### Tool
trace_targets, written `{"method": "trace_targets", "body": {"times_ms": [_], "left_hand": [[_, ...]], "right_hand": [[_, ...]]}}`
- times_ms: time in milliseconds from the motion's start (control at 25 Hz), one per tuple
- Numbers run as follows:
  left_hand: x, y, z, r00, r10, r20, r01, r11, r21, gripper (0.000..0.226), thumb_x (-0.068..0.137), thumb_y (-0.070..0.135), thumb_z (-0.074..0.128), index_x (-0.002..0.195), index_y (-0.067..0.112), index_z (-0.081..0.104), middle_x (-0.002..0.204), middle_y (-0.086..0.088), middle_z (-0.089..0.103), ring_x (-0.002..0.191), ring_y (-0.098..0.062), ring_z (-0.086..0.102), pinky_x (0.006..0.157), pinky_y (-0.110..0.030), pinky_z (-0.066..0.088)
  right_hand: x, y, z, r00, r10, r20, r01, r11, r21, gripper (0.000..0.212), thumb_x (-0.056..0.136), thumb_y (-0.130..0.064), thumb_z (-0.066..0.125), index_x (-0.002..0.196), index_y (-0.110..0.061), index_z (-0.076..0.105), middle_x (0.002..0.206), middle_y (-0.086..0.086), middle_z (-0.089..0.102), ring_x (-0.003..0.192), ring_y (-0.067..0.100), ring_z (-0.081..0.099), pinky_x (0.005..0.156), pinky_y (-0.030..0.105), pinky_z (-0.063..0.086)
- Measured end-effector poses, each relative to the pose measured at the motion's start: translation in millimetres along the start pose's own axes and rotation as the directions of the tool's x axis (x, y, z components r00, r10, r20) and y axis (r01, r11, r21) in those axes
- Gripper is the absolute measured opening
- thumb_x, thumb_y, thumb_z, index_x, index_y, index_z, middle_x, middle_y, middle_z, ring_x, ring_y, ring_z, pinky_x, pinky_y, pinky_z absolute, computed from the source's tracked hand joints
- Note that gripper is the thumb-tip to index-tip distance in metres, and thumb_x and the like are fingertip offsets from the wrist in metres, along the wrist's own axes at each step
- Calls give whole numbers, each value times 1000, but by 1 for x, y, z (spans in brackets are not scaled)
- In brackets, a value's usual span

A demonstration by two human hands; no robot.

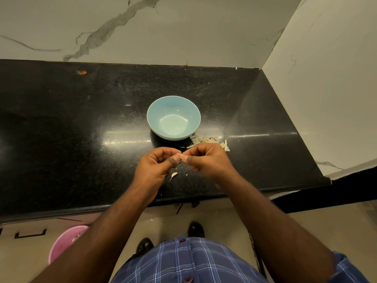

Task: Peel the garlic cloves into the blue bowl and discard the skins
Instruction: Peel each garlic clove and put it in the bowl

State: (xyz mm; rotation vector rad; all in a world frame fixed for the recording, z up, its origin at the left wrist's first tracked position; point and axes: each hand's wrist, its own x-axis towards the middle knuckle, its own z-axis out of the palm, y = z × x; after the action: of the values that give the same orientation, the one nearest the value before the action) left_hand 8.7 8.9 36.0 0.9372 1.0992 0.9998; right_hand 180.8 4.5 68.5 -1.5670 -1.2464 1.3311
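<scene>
A light blue bowl [173, 117] stands on the black counter [81, 123]; I see no cloves inside it. Just in front of the bowl my left hand [157, 164] and my right hand [206, 160] meet, both pinching one small pale garlic clove [180, 155] between thumbs and fingertips. Most of the clove is hidden by the fingers. A loose piece of skin [174, 175] lies on the counter below the hands. A heap of pale garlic skins [206, 139] sits right of the bowl, partly behind my right hand.
A pink bucket [65, 242] stands on the floor at the lower left, under the counter's front edge. Marble walls close the counter at the back and on the right. A small orange speck [82, 72] lies near the back wall.
</scene>
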Motion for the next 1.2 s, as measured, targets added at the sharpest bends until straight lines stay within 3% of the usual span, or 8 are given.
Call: {"method": "trace_targets", "body": {"times_ms": [120, 240, 440, 680, 760, 880, 1040, 1200], "left_hand": [[0, 1, -2, 997, 70, 31, -73, 990, 120, 18, 91, 7, 72, 92, 24, 77, 90, -9, 76, 84, -20, 70, 73, -29, 54], [0, 2, -3, 993, 99, 68, -109, 979, 173, 20, 91, 5, 71, 91, 25, 77, 88, -11, 74, 82, -20, 67, 71, -26, 52], [-1, 6, -2, 990, 92, 110, -111, 976, 186, 17, 92, 2, 69, 94, 18, 75, 83, -3, 73, 74, -7, 64, 65, -16, 49], [1, 7, -4, 988, 73, 138, -95, 982, 163, 21, 92, 1, 68, 91, 21, 75, 82, -3, 72, 73, -7, 63, 63, -15, 48], [1, 7, -4, 989, 56, 138, -76, 987, 143, 19, 94, 2, 67, 93, 19, 75, 82, -2, 72, 72, -6, 62, 62, -16, 48], [1, 6, -2, 994, 38, 107, -53, 989, 140, 16, 96, 3, 65, 99, 16, 74, 84, 0, 74, 72, -4, 64, 63, -14, 47], [0, 6, 0, 996, 42, 76, -52, 990, 128, 22, 95, 9, 68, 113, 20, 72, 104, -4, 77, 88, -8, 68, 68, -15, 50], [-2, 9, 5, 998, 47, 42, -53, 988, 143, 17, 89, 15, 75, 106, 14, 73, 98, -6, 77, 86, -10, 71, 69, -17, 53]], "right_hand": [[-3, -6, -1, 985, 163, 51, -169, 972, 166, 3, 84, 1, 74, 85, -1, 74, 69, 10, 68, 57, 14, 57, 55, 25, 49], [-3, -9, -1, 955, 275, 110, -295, 917, 268, 9, 83, 6, 69, 82, -2, 72, 68, 11, 67, 56, 15, 56, 52, 24, 46], [-3, -10, -3, 901, 393, 181, -433, 831, 349, 7, 88, -2, 65, 87, -5, 71, 72, 8, 68, 58, 12, 58, 55, 23, 48], [-2, -7, -4, 846, 459, 270, -532, 743, 406, 9, 90, -8, 64, 86, -7, 72, 73, 6, 69, 58, 12, 60, 55, 22, 51], [-3, -7, -3, 851, 445, 280, -525, 731, 435, 11, 93, -8, 62, 88, -7, 72, 73, 6, 69, 59, 12, 61, 57, 23, 51], [-5, -6, -1, 903, 368, 222, -429, 800, 419, 10, 95, -6, 62, 92, -9, 71, 78, 7, 69, 63, 13, 62, 60, 25, 51], [-7, -7, -1, 967, 238, 85, -252, 885, 390, 8, 92, -2, 66, 89, -7, 72, 77, 10, 72, 66, 16, 64, 63, 26, 53], [-11, -9, 2, 984, 170, 46, -176, 932, 316, 7, 94, -1, 64, 94, -3, 71, 76, 10, 72, 66, 16, 66, 62, 26, 55]]}}
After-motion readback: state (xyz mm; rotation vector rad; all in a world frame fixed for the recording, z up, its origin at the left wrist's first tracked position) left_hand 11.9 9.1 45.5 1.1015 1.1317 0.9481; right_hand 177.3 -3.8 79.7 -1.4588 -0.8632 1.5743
